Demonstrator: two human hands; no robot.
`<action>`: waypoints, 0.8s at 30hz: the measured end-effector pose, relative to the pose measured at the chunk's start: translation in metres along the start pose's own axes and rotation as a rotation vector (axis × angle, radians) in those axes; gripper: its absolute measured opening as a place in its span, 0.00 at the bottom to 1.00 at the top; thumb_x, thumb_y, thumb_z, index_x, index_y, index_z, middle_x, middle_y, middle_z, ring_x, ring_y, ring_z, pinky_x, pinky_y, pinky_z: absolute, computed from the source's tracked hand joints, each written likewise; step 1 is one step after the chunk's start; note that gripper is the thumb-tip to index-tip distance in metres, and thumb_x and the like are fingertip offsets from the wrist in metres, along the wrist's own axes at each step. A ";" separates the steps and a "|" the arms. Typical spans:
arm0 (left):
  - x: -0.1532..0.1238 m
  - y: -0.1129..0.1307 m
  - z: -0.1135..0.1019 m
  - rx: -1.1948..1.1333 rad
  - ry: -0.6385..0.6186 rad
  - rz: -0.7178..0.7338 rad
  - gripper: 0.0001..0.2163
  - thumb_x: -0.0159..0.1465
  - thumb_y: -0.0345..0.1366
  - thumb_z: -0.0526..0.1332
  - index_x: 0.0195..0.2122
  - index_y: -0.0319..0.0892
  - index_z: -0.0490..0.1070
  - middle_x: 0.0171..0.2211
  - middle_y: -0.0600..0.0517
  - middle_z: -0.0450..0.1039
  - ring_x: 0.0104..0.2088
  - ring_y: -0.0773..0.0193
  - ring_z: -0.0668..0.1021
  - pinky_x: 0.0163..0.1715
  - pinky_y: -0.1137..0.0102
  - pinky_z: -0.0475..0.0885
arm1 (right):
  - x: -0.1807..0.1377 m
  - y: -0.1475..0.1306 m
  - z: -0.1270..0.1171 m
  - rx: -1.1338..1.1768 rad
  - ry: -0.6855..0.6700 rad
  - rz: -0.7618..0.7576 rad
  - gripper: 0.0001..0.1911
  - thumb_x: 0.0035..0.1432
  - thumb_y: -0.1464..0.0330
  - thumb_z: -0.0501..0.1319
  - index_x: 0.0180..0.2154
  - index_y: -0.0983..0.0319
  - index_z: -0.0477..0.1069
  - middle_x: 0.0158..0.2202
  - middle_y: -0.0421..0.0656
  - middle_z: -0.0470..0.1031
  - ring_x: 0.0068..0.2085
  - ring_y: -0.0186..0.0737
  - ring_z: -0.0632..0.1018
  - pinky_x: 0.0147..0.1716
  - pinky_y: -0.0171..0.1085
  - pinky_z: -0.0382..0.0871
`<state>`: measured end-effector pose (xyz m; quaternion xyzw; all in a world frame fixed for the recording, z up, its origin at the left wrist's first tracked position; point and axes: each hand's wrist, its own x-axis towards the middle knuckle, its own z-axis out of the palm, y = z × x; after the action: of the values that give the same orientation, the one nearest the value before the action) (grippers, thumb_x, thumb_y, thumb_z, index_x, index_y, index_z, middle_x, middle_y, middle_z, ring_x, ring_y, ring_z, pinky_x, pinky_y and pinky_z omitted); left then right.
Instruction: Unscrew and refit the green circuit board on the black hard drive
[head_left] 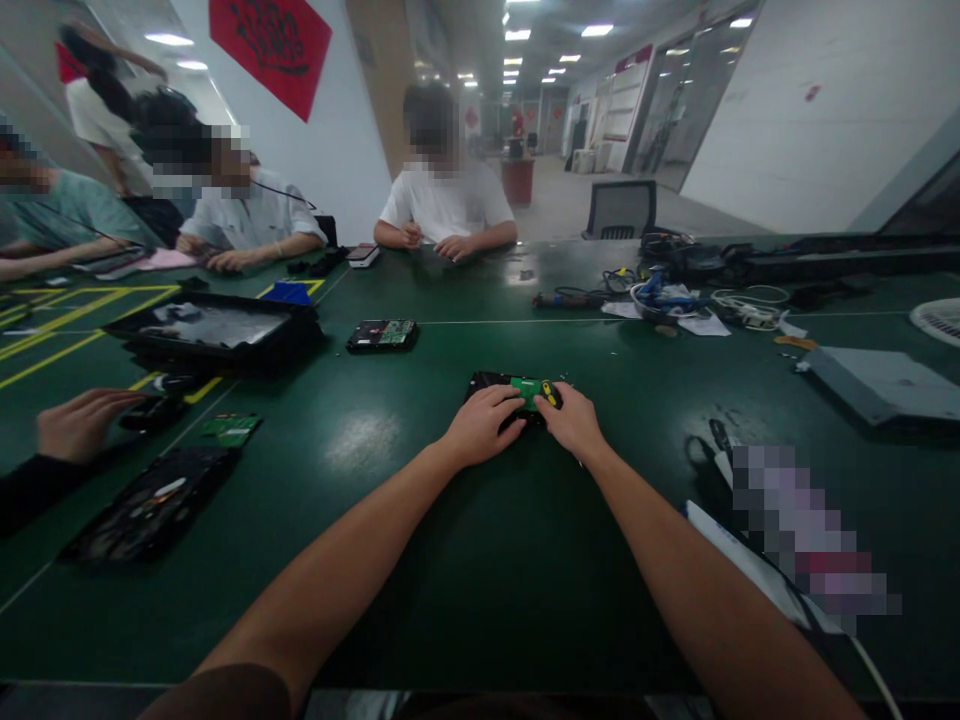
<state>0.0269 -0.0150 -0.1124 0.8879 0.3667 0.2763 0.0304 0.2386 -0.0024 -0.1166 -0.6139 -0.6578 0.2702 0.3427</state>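
Note:
A black hard drive (487, 381) with a green circuit board (527, 392) lies on the green tabletop in front of me. My left hand (487, 422) grips it from the left, its fingers bent over the top and the thumb at the near edge. My right hand (574, 422) is closed around a black-and-yellow tool (551, 393), which looks like a screwdriver handle, over the right end of the drive. The tool's tip is hidden. Tiny loose bits lie just beyond the drive.
Another drive (381, 335) lies farther left, near a black tray (217, 325). At left, a co-worker's hand (86, 425) is beside an opened black casing (150, 505). Cables (664, 295) and a grey metal box (885, 383) are on the right. Several people sit across the table.

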 end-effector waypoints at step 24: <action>0.000 -0.007 -0.002 -0.070 0.100 -0.203 0.27 0.64 0.42 0.66 0.63 0.45 0.63 0.56 0.42 0.71 0.57 0.49 0.73 0.61 0.50 0.69 | -0.007 -0.006 -0.002 0.222 0.052 0.060 0.25 0.64 0.59 0.61 0.62 0.53 0.68 0.45 0.43 0.80 0.32 0.40 0.79 0.31 0.39 0.75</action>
<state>0.0218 -0.0101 -0.1128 0.8297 0.4459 0.3282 0.0707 0.2363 -0.0098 -0.1118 -0.5984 -0.5962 0.3353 0.4173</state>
